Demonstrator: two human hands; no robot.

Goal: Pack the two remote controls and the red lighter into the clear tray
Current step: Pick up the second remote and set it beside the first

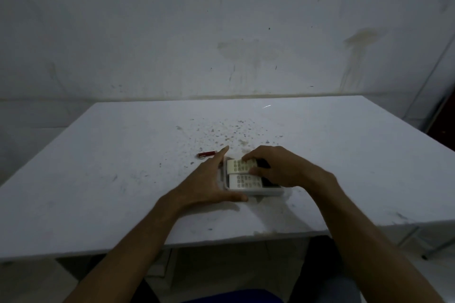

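Note:
Two white remote controls lie side by side in the clear tray (pixel 264 192) near the table's middle: the far remote (pixel 237 165) and the near remote (pixel 243 181). My right hand (pixel 278 167) rests on the far remote, fingers and thumb on either side of its right part. My left hand (pixel 209 179) braces the tray's left side, fingers spread along its edge and thumb at its near corner. The red lighter (pixel 206 154) lies on the table just left of the tray, beyond my left fingertips, untouched.
The white table (pixel 98 179) is speckled with dark spots behind the tray. A stained white wall rises past the far edge. The near table edge runs just below my forearms.

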